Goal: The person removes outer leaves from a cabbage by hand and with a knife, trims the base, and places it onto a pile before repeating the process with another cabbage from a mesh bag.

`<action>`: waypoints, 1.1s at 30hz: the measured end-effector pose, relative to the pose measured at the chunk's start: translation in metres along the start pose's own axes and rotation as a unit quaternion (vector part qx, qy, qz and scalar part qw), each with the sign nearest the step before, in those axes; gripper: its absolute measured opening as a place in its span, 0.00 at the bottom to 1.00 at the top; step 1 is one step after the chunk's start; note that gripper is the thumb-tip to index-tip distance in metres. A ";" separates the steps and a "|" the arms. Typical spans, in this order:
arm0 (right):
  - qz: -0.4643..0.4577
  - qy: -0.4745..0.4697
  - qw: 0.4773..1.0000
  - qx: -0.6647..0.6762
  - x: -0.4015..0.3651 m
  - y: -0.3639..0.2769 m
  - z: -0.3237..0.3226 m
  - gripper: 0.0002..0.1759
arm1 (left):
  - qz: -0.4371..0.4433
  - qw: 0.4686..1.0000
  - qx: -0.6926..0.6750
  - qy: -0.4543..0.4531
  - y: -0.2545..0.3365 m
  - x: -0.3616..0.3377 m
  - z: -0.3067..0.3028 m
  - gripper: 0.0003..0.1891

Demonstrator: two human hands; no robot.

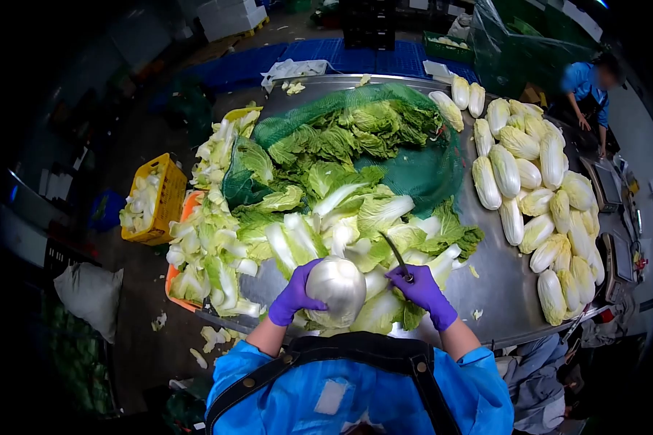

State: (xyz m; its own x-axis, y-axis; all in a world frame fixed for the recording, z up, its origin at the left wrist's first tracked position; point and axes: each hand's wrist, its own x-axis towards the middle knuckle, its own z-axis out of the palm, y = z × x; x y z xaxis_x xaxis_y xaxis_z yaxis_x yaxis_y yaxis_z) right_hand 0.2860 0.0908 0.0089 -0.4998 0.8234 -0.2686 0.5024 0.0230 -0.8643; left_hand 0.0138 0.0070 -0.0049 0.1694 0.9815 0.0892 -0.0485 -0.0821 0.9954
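The left hand (297, 296), in a purple glove, has its grip wrapped around the side of a pale cabbage (337, 291), thumb laid across the near face and fingers spread along the left. The cabbage is on the near side of the green net (421, 174), directly in front of the person. The right hand (422, 288), gloved alike, has its grip closed on the handle of a dark curved knife (393, 250), whose blade slants up and leftward, towards the net.

Both forearms come forward from blue sleeves (243, 362) and angle inward, the hands at about equal reach on the near side of the net. Loose leaves (286, 243) heap between net and hands; whole cabbages (519, 174) are piled to the net's right on the metal tabletop (495, 290).

The left fingertips are partly hidden by the cabbage, and the cabbage's underside is out of sight, so I cannot tell whether it touches the leaves. The knife handle is mostly covered by the right fingers.
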 end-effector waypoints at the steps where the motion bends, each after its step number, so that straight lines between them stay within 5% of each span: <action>1: 0.021 -0.038 0.993 0.113 -0.006 -0.031 -0.007 0.17 | -0.005 1.000 -0.016 0.017 -0.002 0.005 -0.002 0.50; 4: -0.220 -0.071 0.961 0.148 -0.007 -0.052 0.005 0.36 | 0.016 0.999 -0.021 -0.019 0.003 0.014 -0.001 0.51; 13: -0.161 -0.084 0.982 0.046 -0.017 -0.061 0.005 0.39 | 0.043 0.988 0.146 -0.038 0.030 0.019 0.003 0.47; 22: -0.201 0.007 0.980 -0.015 -0.014 -0.061 0.012 0.38 | 0.021 0.992 0.119 -0.025 0.022 0.023 0.003 0.46; 26: -0.146 0.001 0.989 0.019 -0.015 -0.063 0.009 0.37 | 0.028 0.989 0.139 0.037 0.016 0.022 0.003 0.47; 28: -0.211 0.043 0.975 0.055 -0.014 -0.054 0.013 0.33 | 0.018 0.993 0.101 0.054 0.019 0.025 0.005 0.47; 33: -0.189 0.032 0.980 -0.062 -0.012 -0.045 0.011 0.28 | 0.012 0.985 0.169 -0.012 0.010 0.025 0.004 0.47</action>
State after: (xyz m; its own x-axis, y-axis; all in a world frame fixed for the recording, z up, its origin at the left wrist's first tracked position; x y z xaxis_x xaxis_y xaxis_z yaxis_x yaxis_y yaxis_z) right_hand 0.2613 0.0738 0.0461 -0.6226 0.7772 0.0913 0.3739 0.3979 -0.8378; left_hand 0.0219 0.0298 0.0077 0.1957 0.9745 0.1096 0.2772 -0.1622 0.9470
